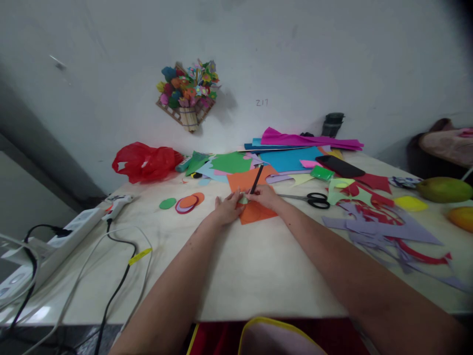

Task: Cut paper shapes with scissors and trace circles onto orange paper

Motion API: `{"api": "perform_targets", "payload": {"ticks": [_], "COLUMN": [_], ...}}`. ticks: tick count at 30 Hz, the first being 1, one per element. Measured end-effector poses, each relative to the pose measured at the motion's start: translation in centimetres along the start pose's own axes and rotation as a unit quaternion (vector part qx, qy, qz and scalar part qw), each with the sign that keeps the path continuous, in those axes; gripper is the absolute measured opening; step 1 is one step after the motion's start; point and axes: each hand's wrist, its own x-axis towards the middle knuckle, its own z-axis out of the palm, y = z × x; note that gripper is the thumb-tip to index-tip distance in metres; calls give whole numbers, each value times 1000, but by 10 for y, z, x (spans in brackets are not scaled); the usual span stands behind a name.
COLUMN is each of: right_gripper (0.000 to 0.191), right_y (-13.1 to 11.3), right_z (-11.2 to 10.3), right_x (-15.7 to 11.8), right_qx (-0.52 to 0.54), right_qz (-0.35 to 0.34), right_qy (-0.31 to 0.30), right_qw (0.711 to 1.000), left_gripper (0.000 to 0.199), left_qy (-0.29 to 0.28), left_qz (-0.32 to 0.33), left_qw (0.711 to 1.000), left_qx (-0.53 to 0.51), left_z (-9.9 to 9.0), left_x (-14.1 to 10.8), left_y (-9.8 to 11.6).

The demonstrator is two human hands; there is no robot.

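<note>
My right hand (264,196) is closed around a slim black pen (256,178), which leans up and to the right. Its tip is hidden behind the fingers, low over an orange sheet (259,212). My left hand (228,209) lies on the left part of that sheet, fingers stretched out and apart. Between the two hands shows a small pale piece (243,200), partly covered by the fingertips. A faint round outline appears on the orange sheet near its front. Just right of my right hand lie black-handled scissors (317,200).
Cut circles (187,202) and a green disc (167,203) lie to the left. A glue gun (118,206), power strip (70,231) and cables occupy the left edge. Coloured sheets (290,159), a phone (340,166) and purple scraps (391,224) lie behind and right. A red bag (146,162) sits back left.
</note>
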Motion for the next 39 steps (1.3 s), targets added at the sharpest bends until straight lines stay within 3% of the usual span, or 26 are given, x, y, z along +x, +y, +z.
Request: {"api": "perform_targets", "payload": {"ticks": [15, 21, 31, 39], "right_gripper": [7, 19, 21, 19], "right_y": [2, -6, -16, -11], "right_z": [0, -2, 14, 17], "right_x": [3, 4, -5, -3], "right_qx": [44, 49, 23, 31], "right_qz": [31, 7, 38, 21], "right_qy": [5, 56, -14, -26], "right_qw": [999, 997, 999, 999], "left_gripper": [64, 67, 73, 78], "left_qy": [0, 0, 5, 44], "left_qz": [7, 7, -9, 47], "left_qw": [1000, 1000, 1000, 998], "left_qx": [6, -1, -3, -18], "left_z": [0, 2, -4, -2], "left_x": [0, 2, 0, 6], "left_y": [-1, -3, -4, -25]}}
